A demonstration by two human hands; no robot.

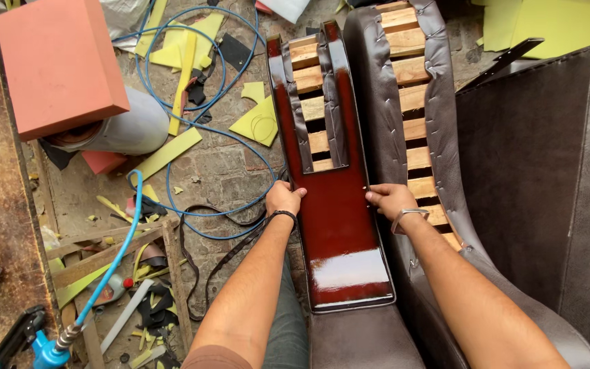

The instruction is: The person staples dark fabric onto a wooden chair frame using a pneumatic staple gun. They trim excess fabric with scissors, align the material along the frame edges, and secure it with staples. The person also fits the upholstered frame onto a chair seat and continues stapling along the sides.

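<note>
L hand (283, 199) grip closed w/ fingers curled on the left edge of the glossy red-brown armrest panel (336, 225); R hand (389, 199) pinches its right edge. Both arms straight out, wrists level. Panel lies on brown leather sofa frame (384, 102) w/ wooden slats (414, 109). Blue air hose (172, 102), yellow foam scraps (257, 123) on floor left.

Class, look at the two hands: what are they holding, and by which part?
Both hold the glossy dark-red wooden panel by its side edges, about midway along: left hand on its left edge, right hand on its right edge.
</note>
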